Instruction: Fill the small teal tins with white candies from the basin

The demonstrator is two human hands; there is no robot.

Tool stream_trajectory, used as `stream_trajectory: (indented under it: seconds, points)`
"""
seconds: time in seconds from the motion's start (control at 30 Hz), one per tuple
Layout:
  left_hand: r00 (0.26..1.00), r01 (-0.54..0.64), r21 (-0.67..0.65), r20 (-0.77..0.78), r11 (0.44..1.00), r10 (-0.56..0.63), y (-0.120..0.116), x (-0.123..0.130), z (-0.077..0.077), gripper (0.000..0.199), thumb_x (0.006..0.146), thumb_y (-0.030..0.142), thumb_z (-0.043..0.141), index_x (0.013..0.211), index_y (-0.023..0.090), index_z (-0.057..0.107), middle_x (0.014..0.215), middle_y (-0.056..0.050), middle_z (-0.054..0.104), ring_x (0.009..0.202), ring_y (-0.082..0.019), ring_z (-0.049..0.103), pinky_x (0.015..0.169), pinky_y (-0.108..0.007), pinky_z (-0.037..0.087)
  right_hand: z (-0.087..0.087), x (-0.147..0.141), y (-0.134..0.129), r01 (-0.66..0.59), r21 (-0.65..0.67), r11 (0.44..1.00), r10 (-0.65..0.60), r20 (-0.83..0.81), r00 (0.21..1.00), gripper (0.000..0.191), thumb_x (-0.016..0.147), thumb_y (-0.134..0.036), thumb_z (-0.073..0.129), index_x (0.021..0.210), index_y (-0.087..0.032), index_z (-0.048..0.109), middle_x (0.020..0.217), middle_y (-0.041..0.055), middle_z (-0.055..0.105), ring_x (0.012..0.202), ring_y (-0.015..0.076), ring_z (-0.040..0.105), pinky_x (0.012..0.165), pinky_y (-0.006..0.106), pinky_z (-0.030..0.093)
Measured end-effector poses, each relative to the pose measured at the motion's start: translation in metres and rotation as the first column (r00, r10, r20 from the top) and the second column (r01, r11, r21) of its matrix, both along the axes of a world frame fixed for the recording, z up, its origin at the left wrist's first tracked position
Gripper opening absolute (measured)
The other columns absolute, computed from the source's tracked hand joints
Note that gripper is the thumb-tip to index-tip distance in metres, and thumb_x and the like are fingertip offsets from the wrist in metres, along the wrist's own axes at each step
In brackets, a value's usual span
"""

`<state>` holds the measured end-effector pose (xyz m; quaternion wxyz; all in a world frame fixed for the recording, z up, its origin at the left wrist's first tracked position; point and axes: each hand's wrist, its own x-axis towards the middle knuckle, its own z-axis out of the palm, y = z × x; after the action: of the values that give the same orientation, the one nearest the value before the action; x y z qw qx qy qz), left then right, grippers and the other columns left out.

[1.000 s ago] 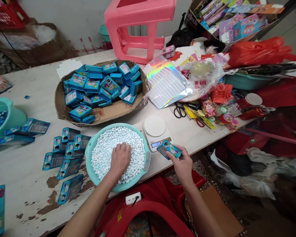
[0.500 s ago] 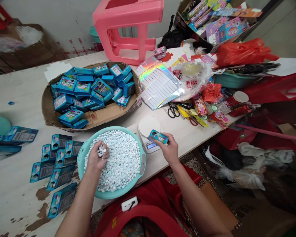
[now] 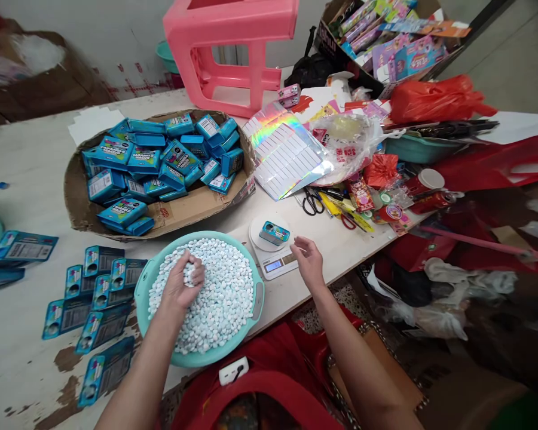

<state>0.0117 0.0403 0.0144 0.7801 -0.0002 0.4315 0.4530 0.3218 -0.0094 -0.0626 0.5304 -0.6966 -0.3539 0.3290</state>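
Note:
My left hand (image 3: pixel 185 279) is curled around some small white candies, just above the teal basin (image 3: pixel 141 282). A deep layer of loose white and pale blue candies (image 3: pixel 219 298) fills that basin. On the round pan of the white digital scale (image 3: pixel 269 260) rests a blue candy box (image 3: pixel 274 233). My right hand (image 3: pixel 308 261) is beside the scale with its fingers apart, holding nothing and a small gap away from the box. The scale's display is lit, but its digits are too small to read.
Several blue boxes (image 3: pixel 101 325) stand left of the basin. Behind it, a cardboard tray (image 3: pixel 183 218) holds many more. A pink stool (image 3: pixel 228 36) stands at the back. Holographic sheets (image 3: pixel 287 152), scissors (image 3: pixel 312 203) and a red bag (image 3: pixel 439 98) lie to the right.
My right hand has let go of the blue candy box, which now sits on the scale's pan. My left hand has closed further around its candies. The whole view has shifted slightly.

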Motion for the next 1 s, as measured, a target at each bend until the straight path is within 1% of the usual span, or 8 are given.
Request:
stream_trajectory:
  seconds: [0.1, 0.23, 0.33, 0.43, 0.63, 0.8, 0.9, 1.0]
  points:
    - [0.998, 0.056, 0.014, 0.040, 0.998, -0.056, 0.001, 0.006, -0.004, 0.024, 0.091, 0.025, 0.043, 0.070, 0.015, 0.047, 0.054, 0.004, 0.040, 0.036, -0.005, 0.033, 0.032, -0.016, 0.029, -0.004, 0.006, -0.024, 0.036, -0.034, 0.999, -0.037, -0.018, 0.999, 0.034, 0.074, -0.040, 0.067, 0.100, -0.019, 0.061, 0.099, 0.0092, 0.067, 0.092, 0.0218, 0.062, 0.085, 0.042, 0.049]
    - [1.000, 0.026, 0.111, -0.014, 0.994, -0.025, 0.002, 0.008, -0.004, 0.022, 0.090, 0.028, 0.046, 0.072, 0.015, 0.048, 0.064, 0.000, 0.049, 0.048, -0.007, 0.048, 0.039, -0.016, 0.037, -0.007, 0.005, -0.045, 0.081, -0.050, 0.995, -0.082, -0.030, 0.996, 0.033, 0.073, -0.041, 0.067, 0.097, -0.018, 0.062, 0.096, 0.0084, 0.068, 0.089, 0.0207, 0.063, 0.086, 0.042, 0.049]
    - [0.988, 0.138, 0.038, -0.080, 0.990, -0.135, 0.004, 0.011, -0.010, 0.020, 0.088, 0.028, 0.051, 0.073, 0.015, 0.048, 0.057, 0.003, 0.044, 0.040, -0.005, 0.041, 0.034, -0.015, 0.031, -0.008, 0.001, -0.049, 0.102, -0.048, 0.994, -0.104, -0.036, 0.994, 0.032, 0.073, -0.042, 0.067, 0.095, -0.018, 0.062, 0.095, 0.0086, 0.068, 0.087, 0.0203, 0.063, 0.086, 0.042, 0.049]
    - [0.981, 0.167, 0.099, -0.119, 0.981, -0.155, 0.003, 0.012, -0.012, 0.023, 0.086, 0.033, 0.054, 0.073, 0.016, 0.048, 0.052, 0.006, 0.038, 0.036, -0.005, 0.035, 0.032, -0.015, 0.026, -0.008, -0.003, -0.046, 0.087, -0.038, 0.996, -0.088, -0.040, 0.995, 0.034, 0.073, -0.042, 0.067, 0.095, -0.018, 0.062, 0.093, 0.0083, 0.068, 0.087, 0.0202, 0.064, 0.085, 0.041, 0.050]
    - [0.964, 0.133, 0.203, -0.253, 0.970, -0.079, -0.004, 0.012, -0.005, 0.027, 0.079, 0.037, 0.063, 0.069, 0.016, 0.048, 0.047, 0.006, 0.038, 0.039, -0.006, 0.040, 0.036, -0.016, 0.032, -0.005, -0.010, -0.027, 0.063, -0.023, 0.998, -0.064, -0.016, 0.998, 0.039, 0.073, -0.042, 0.066, 0.102, -0.017, 0.060, 0.101, 0.0108, 0.066, 0.091, 0.0216, 0.062, 0.084, 0.044, 0.049]
    - [0.959, 0.113, 0.167, -0.277, 0.980, -0.063, -0.002, 0.011, -0.016, 0.026, 0.076, 0.036, 0.066, 0.072, 0.016, 0.049, 0.049, 0.006, 0.041, 0.036, -0.005, 0.037, 0.032, -0.015, 0.023, -0.001, -0.023, 0.018, 0.010, 0.010, 1.000, -0.011, 0.117, 0.993, 0.072, 0.060, -0.038, 0.076, 0.124, -0.021, 0.048, 0.127, 0.0123, 0.052, 0.112, 0.0252, 0.051, 0.088, 0.041, 0.046]
    - [0.991, 0.028, 0.077, -0.133, 0.997, -0.017, 0.002, 0.005, -0.021, 0.029, 0.081, 0.041, 0.060, 0.072, 0.017, 0.047, 0.050, 0.006, 0.041, 0.036, -0.005, 0.037, 0.033, -0.015, 0.026, 0.010, -0.030, 0.044, -0.063, -0.003, 0.998, 0.063, 0.125, 0.990, 0.054, 0.059, -0.038, 0.076, 0.106, -0.017, 0.059, 0.105, 0.0085, 0.063, 0.096, 0.0238, 0.058, 0.083, 0.038, 0.047]
    - [0.998, -0.012, -0.002, -0.063, 1.000, 0.012, 0.002, -0.001, -0.014, 0.030, 0.085, 0.041, 0.054, 0.069, 0.017, 0.044, 0.047, 0.007, 0.038, 0.033, -0.004, 0.035, 0.030, -0.015, 0.023, 0.038, -0.040, 0.048, -0.086, 0.030, 0.996, 0.083, 0.096, 0.992, 0.043, 0.063, -0.040, 0.074, 0.098, -0.017, 0.061, 0.087, 0.0035, 0.065, 0.080, 0.0200, 0.060, 0.075, 0.035, 0.049]
